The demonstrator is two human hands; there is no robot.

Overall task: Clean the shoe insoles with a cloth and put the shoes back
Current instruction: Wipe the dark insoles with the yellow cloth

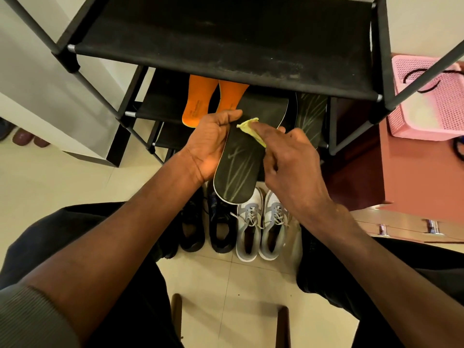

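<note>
We cradle the black insole [238,167] in our left hand [211,144], fingers curled round its edge to brace it flat for wiping. Our right hand [288,162] pinches the yellow cloth [251,129] against its foam-like, streaked top. Below both hands, the grey shoes [261,222] stand on glossy tile.

Both forearms are bare down to the left hand [209,144] and right hand [291,159], no rings or watch showing. Grey ribbed sleeve [27,317] bunched up at lower left, and dark trousers [401,267] along the bottom.
</note>
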